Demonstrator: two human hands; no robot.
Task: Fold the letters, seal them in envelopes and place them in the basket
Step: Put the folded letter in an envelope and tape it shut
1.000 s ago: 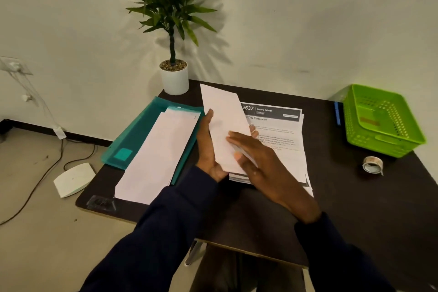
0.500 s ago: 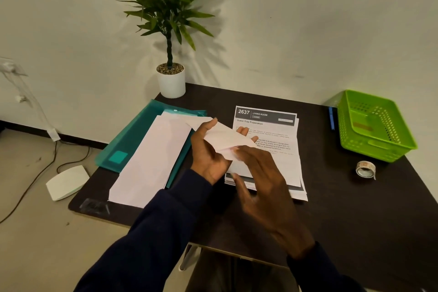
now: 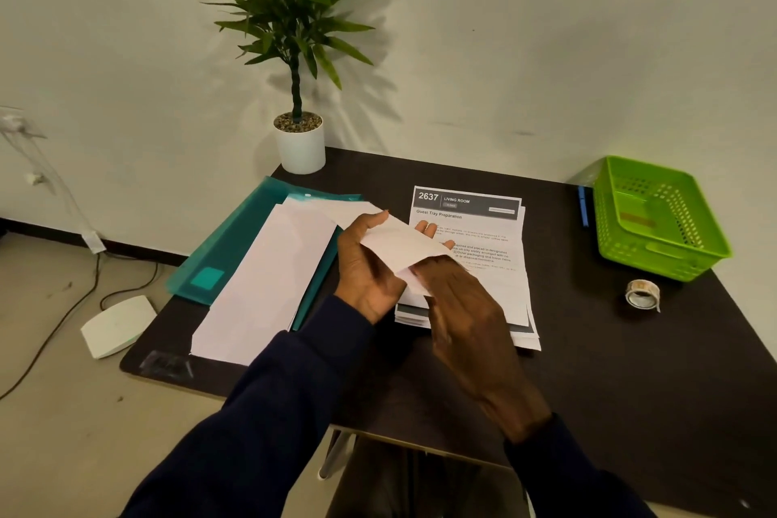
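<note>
The left hand (image 3: 370, 265) grips a white envelope (image 3: 399, 242), thumb over its far edge and fingers underneath, probably to keep it flat and steady for loading. The right hand (image 3: 466, 307), back upward, reaches its fingertips to the end nearest the wrist; whether they pinch cannot be told. Directly below the grip lies the stack of letters (image 3: 483, 286); the basket (image 3: 656, 261) sits well off to its right.
</note>
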